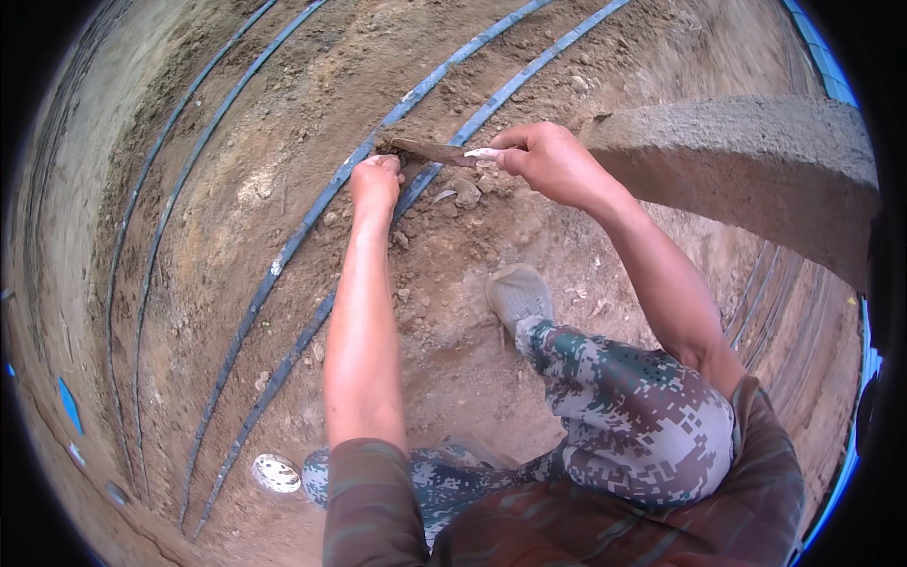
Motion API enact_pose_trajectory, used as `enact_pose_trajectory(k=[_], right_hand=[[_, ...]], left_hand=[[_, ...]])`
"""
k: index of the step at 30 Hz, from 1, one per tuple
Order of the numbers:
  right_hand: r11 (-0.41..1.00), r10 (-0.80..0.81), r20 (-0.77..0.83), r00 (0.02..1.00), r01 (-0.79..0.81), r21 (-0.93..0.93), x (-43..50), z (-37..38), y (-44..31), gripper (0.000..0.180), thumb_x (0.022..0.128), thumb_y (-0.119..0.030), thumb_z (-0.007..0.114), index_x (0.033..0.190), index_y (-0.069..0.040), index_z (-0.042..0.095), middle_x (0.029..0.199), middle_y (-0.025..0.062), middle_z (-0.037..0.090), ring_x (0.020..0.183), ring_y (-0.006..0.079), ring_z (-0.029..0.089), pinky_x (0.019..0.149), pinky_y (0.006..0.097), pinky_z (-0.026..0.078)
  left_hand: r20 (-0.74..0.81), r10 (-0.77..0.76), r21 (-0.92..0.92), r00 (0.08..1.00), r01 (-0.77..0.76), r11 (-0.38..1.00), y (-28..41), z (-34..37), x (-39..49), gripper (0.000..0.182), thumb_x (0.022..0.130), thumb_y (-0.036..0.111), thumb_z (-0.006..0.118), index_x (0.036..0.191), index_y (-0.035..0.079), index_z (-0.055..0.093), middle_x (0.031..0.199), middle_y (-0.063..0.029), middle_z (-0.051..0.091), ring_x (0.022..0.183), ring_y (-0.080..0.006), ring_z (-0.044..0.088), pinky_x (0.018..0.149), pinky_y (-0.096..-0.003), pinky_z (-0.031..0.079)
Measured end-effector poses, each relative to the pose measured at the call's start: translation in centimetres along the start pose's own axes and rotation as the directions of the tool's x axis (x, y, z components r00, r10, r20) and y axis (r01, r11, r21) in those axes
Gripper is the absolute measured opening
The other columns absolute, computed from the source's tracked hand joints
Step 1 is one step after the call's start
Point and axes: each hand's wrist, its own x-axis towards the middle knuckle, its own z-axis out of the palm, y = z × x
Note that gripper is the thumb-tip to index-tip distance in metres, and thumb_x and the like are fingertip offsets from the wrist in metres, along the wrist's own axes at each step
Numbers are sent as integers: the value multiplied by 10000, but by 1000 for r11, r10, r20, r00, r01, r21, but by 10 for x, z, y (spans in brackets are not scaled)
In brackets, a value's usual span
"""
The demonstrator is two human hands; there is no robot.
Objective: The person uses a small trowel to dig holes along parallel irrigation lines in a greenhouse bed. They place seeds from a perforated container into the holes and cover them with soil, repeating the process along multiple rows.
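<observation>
My right hand (542,159) grips the pale handle of a small trowel (429,150), whose soil-stained blade points left, over the gap between two dark drip irrigation hoses. My left hand (375,186), fingers curled, is at the left hose (418,92), close beside the blade's tip. Its fingertips are partly hidden, so I cannot tell whether it pinches something. The right hose (528,74) passes beneath the trowel. Loose brown soil lies around the blade, with clods and a stone (466,193) just below it.
Another pair of thin hoses (191,156) runs along the soil at the left. A thick concrete-like beam or pillar (730,142) juts in from the right. My shoe (519,294) rests on the ground below the hands. A round, white, spotted object (276,473) lies near my knee.
</observation>
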Motion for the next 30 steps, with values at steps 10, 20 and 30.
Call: enact_pose_trajectory(k=[10,20,30], right_hand=[[940,-254,-205,945,191,-285,-1,49,9,227,998,-165,563,1098,-9,694,934,248,721,893,427,702,818,524,550],[828,-505,2,863,485,-280,-44,64,-39,222,953,-197,674,1097,-47,751,1035,166,745,908,347,721,775,426,573],[574,-661,240,711,686,-448,-10,136,-70,169,963,-179,613,891,-65,715,778,134,684,731,344,701,637,467,561]], left_hand=[[135,-124,-804,983,182,567,-38,-64,-92,257,1020,207,622,1195,18,625,853,1,557,580,-50,468,392,-181,294],[-36,-177,-862,984,59,504,-119,-118,-169,171,1026,107,568,1188,68,532,862,-59,614,568,-70,489,387,-195,305],[-163,-253,-758,954,43,651,-113,-135,-168,139,1032,156,603,1110,42,624,836,-43,635,552,-44,476,389,-192,300]])
